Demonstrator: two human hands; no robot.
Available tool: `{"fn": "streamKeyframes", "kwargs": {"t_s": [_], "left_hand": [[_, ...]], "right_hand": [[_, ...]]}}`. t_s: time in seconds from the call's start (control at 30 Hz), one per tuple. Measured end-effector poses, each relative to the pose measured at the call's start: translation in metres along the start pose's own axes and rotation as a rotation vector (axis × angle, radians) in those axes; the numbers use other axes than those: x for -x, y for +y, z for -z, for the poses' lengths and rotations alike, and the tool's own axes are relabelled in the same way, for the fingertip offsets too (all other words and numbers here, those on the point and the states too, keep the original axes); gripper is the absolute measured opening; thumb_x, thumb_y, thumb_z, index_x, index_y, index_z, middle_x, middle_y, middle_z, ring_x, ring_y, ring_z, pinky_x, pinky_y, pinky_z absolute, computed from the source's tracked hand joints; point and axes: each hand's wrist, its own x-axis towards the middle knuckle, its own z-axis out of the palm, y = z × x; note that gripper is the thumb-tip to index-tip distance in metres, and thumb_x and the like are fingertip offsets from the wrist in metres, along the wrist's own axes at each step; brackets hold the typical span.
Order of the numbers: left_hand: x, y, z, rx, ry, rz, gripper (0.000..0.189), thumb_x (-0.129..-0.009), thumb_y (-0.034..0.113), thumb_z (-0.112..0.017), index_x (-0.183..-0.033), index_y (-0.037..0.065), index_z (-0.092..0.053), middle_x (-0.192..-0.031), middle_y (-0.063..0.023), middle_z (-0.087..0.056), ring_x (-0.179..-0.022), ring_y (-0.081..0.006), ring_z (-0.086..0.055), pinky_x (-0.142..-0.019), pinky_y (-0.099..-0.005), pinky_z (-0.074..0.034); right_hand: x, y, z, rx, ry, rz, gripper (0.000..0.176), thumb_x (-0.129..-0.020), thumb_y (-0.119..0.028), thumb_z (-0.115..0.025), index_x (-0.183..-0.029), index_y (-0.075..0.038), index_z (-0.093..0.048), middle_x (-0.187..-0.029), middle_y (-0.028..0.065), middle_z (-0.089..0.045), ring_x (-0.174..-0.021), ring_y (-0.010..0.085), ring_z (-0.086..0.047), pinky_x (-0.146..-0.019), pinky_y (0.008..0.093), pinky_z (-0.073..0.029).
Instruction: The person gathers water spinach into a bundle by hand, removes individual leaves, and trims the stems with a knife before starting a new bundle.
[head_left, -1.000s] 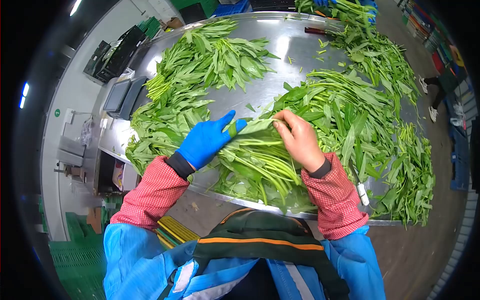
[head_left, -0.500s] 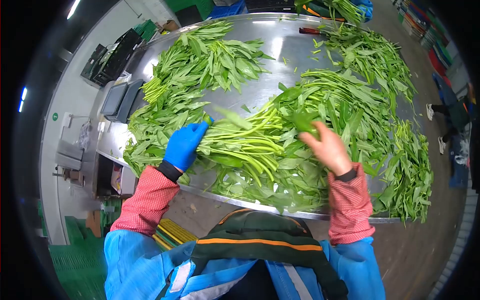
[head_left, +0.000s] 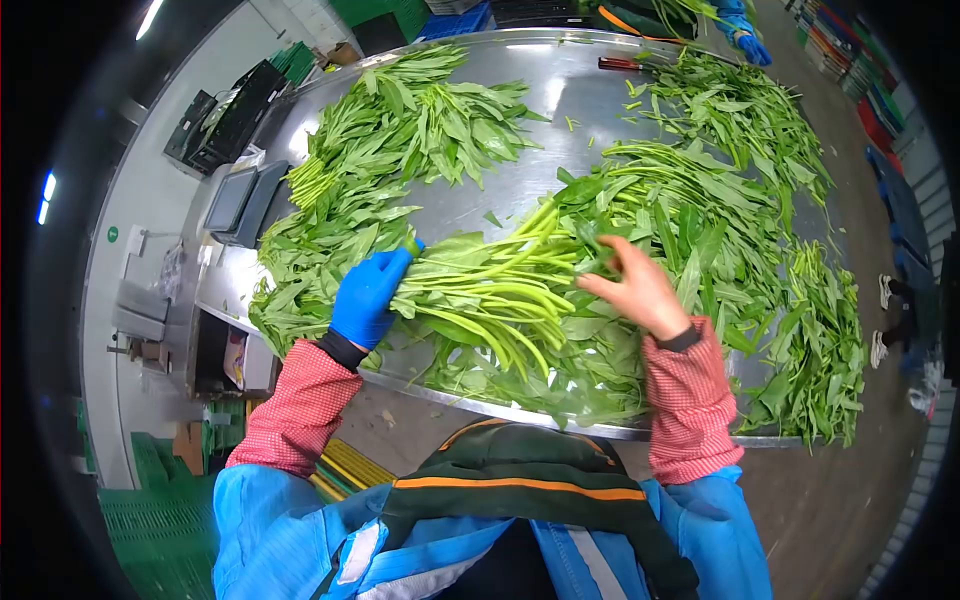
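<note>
Your left hand (head_left: 368, 297), in a blue glove, is closed around the left end of a bundle of water spinach (head_left: 490, 290). The bundle lies across the near part of the steel tabletop (head_left: 545, 100), just in front of you, and its pale stems fan out to the right from your grip. Your right hand (head_left: 640, 292) is bare. Its fingers (head_left: 612, 250) are loosely curled with their tips among the leaves at the bundle's right end, and you cannot tell whether they pinch a stalk or only rest on it. Loose leaves under the bundle reach the tabletop's near edge. A leafy pile (head_left: 410, 115) lies far left, running down toward your gloved hand. A long-stemmed heap (head_left: 720, 200) lies just beyond your right hand, with its stalks roughly parallel. A narrower strip of greens (head_left: 825, 340) lies along the right edge, well apart from the bundle. At the far end a red-handled tool (head_left: 620, 63) lies on bare steel, near a co-worker's blue-gloved hand (head_left: 752, 45). Two dark flat devices (head_left: 240, 195) stand off the tabletop's left side, with black crates (head_left: 235, 105) behind them. Green crates (head_left: 150, 500) sit on the floor at lower left.
</note>
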Motion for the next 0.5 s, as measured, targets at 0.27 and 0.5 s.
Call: {"fn": "streamKeyframes", "kwargs": {"t_s": [0.27,0.5], "left_hand": [[0.016,-0.003,-0.02,0.408,-0.017,0.196,0.07,-0.071,0.006,-0.075,-0.135,0.008,-0.045,-0.124,-0.0185,-0.055,-0.113,-0.032,-0.056,-0.094,-0.0358,-0.045],[0.036,-0.026,-0.047,0.965,-0.199,0.614,0.069,-0.074,0.011,-0.077,-0.134,0.002,-0.043,-0.125,-0.0114,-0.058,-0.111,-0.0186,-0.057,-0.096,-0.0319,-0.044]], "right_hand": [[-0.021,0.018,-0.007,-0.662,0.274,-0.18,0.008,-0.087,-0.01,-0.06,-0.092,-0.005,-0.059,-0.066,0.0015,-0.057,-0.058,0.0091,-0.056,-0.049,0.0215,-0.042],[-0.005,0.038,0.035,-1.027,-0.083,-0.177,0.018,-0.089,-0.017,-0.061,-0.103,-0.004,-0.061,-0.08,0.005,-0.062,-0.064,0.0121,-0.056,-0.058,0.0241,-0.047]]}}
